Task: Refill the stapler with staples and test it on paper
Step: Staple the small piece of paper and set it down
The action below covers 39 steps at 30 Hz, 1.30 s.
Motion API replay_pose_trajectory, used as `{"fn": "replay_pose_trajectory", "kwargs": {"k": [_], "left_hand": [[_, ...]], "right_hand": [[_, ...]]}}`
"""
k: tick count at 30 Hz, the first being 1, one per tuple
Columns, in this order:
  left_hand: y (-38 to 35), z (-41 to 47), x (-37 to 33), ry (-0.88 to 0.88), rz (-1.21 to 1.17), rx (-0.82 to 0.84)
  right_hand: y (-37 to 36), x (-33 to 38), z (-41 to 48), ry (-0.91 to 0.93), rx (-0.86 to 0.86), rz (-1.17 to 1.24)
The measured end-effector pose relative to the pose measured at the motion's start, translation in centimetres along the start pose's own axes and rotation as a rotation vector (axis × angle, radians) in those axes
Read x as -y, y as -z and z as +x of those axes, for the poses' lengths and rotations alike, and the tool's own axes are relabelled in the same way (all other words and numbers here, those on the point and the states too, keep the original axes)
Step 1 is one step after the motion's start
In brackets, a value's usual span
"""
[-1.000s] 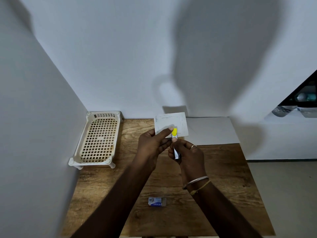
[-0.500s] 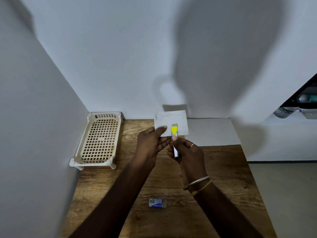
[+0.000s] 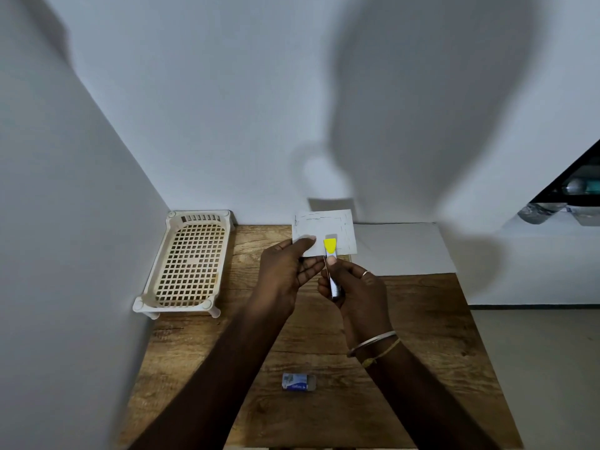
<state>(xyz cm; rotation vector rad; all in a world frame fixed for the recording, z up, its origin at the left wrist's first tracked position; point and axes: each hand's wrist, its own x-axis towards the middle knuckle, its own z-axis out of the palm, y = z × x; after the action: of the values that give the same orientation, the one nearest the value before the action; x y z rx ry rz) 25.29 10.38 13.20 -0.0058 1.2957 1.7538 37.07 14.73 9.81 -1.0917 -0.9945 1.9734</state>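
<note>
My left hand (image 3: 285,267) pinches the lower left edge of a small white paper (image 3: 324,230) held upright above the wooden table (image 3: 422,319). Many staples line the paper's borders. My right hand (image 3: 357,290) grips a small metal stapler with a yellow tip (image 3: 330,245). Its yellow end overlaps the paper's lower edge, and my thumb rests on the stapler just below the yellow part. A small blue staple box (image 3: 298,382) lies on the table near me, between my forearms.
A cream plastic basket tray (image 3: 188,264) stands at the table's back left against the wall. A white sheet (image 3: 402,248) lies flat at the back right of the table. White walls close in on the left and behind. The floor drops off to the right.
The stapler's yellow end has slid a little to the right along the paper's lower edge. Both hands stay together with the same grips.
</note>
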Motion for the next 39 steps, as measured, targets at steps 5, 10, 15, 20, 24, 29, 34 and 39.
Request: {"fn": "replay_pose_trajectory", "kwargs": {"k": [5, 10, 15, 20, 24, 29, 34, 39], "left_hand": [[-0.1, -0.4, 0.1, 0.015, -0.017, 0.02], [-0.1, -0.9, 0.3, -0.011, 0.02, 0.116], [0.0, -0.9, 0.7, -0.055, 0.063, 0.072], [-0.1, -0.8, 0.7, -0.053, 0.071, 0.077], [-0.1, -0.7, 1.0, -0.015, 0.062, 0.063], [0.2, -0.5, 1.3, -0.005, 0.068, 0.068], [0.3, -0.5, 1.3, -0.069, 0.103, 0.079], [0.4, -0.5, 1.1, -0.038, 0.065, 0.123]], "right_hand": [[0.2, -0.2, 0.5, 0.04, -0.079, -0.125], [0.3, 0.0, 0.4, 0.059, -0.096, -0.206], [0.2, 0.2, 0.2, 0.084, -0.109, -0.263], [0.4, 0.4, 0.0, 0.129, -0.106, -0.338], [0.5, 0.2, -0.2, 0.127, -0.128, -0.324], [0.7, -0.1, -0.2, 0.137, -0.112, -0.332], [0.6, -0.2, -0.2, 0.101, -0.081, -0.303], [0.6, -0.2, -0.2, 0.066, -0.058, -0.175]]}}
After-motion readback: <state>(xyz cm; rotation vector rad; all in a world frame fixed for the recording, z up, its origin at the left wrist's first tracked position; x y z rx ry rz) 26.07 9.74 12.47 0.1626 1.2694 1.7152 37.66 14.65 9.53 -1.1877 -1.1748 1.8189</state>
